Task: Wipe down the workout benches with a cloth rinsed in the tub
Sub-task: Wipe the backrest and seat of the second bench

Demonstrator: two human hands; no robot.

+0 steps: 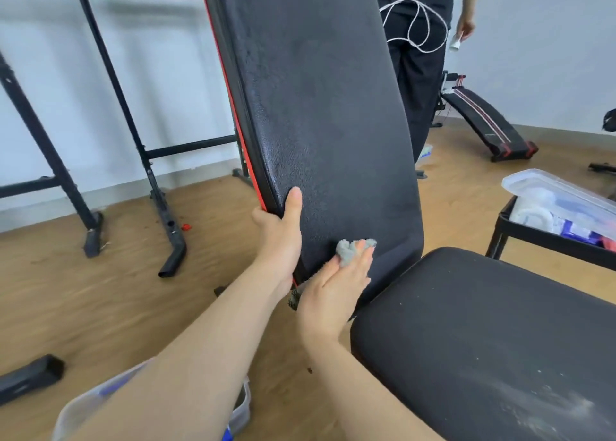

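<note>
A black padded backrest [320,114] with a red side stripe stands raised and looks wet. My left hand [280,237] grips its lower left edge, thumb on the front face. My right hand [336,290] presses a grey cloth [350,249] flat against the bottom of the backrest, the cloth bunched under my fingertips. The black seat pad [483,340] lies below to the right, with white dusty smears near its front. A clear plastic tub [240,407] sits on the floor under my left forearm, mostly hidden.
A black metal rack [133,140] stands at the left on the wooden floor. A person in black [420,40] stands behind the backrest. A curved sit-up bench [483,124] lies at the far right. A black stand carries a clear lidded box [560,200].
</note>
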